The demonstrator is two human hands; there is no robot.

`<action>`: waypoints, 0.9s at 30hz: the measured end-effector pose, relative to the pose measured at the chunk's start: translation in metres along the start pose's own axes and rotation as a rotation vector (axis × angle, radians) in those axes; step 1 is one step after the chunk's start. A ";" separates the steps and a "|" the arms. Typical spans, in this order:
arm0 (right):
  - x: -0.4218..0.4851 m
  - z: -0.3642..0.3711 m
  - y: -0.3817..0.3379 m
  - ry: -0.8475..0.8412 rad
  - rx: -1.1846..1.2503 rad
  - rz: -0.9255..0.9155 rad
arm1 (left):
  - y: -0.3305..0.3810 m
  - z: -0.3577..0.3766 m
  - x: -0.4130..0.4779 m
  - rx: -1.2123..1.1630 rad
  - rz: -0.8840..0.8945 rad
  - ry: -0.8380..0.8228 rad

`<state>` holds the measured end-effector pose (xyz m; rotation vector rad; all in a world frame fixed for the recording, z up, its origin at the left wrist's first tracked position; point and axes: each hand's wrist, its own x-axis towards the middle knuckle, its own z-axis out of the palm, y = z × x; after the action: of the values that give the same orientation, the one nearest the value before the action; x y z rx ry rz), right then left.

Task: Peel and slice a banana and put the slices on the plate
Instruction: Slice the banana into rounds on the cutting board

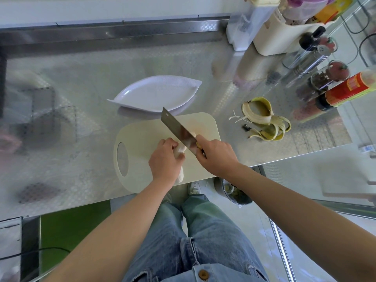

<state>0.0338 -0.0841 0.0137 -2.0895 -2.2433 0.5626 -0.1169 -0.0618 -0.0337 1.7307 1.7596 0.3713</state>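
Jeans (203, 241) below; left grip (163, 160) holds banana (180, 149), cleaver (178, 132) just beyond.

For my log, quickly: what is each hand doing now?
Left hand: holding the peeled banana.
Right hand: gripping the knife.

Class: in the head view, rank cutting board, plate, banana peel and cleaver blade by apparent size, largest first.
1. cutting board
2. plate
3. banana peel and cleaver blade look alike, so unranked.
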 end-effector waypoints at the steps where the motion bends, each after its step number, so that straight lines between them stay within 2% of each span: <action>1: 0.000 0.001 0.000 -0.002 -0.001 0.001 | 0.000 0.000 0.000 -0.002 -0.002 0.000; 11: 0.006 0.018 -0.002 -0.083 -0.045 0.030 | 0.000 -0.001 0.000 -0.011 -0.006 -0.012; 20: -0.001 0.005 0.000 0.041 0.043 0.027 | -0.002 0.001 0.000 0.004 -0.003 -0.012; 27: 0.001 -0.003 -0.001 0.001 0.004 0.000 | -0.001 0.001 0.001 0.010 -0.012 -0.007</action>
<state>0.0333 -0.0829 0.0163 -2.0874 -2.2393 0.5655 -0.1170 -0.0612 -0.0357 1.7260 1.7686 0.3516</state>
